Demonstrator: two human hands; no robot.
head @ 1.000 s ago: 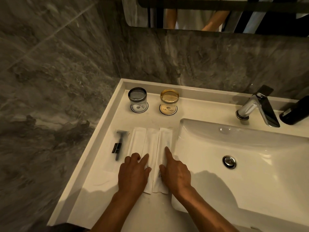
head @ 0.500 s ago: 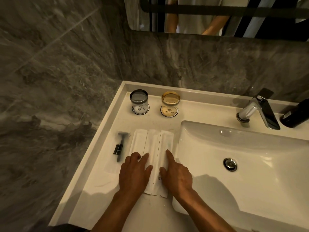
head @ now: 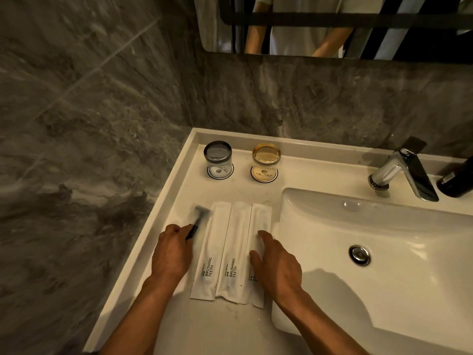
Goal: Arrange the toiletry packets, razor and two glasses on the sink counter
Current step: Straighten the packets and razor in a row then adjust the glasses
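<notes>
Three white toiletry packets lie side by side on the white sink counter point(head: 143, 265): the left packet point(head: 213, 242), the middle packet point(head: 234, 247) and the right packet point(head: 258, 221). My right hand point(head: 277, 267) rests flat on the right packet, fingers spread. My left hand point(head: 172, 252) grips the handle of the black razor point(head: 198, 216) in its clear wrapper, just left of the packets; the razor is blurred. At the back stand a grey upturned glass point(head: 218, 157) and an amber upturned glass point(head: 266, 157), each on a round coaster.
The white basin point(head: 371, 252) with its metal drain point(head: 359, 254) fills the right side. A chrome tap point(head: 401, 170) and a dark bottle point(head: 458, 180) stand behind it. Grey marble walls close the left and back. A mirror point(head: 332, 26) hangs above.
My left hand left the packets, moved left and took hold of the razor, which now sits closer to them. My right hand slid onto the right packet.
</notes>
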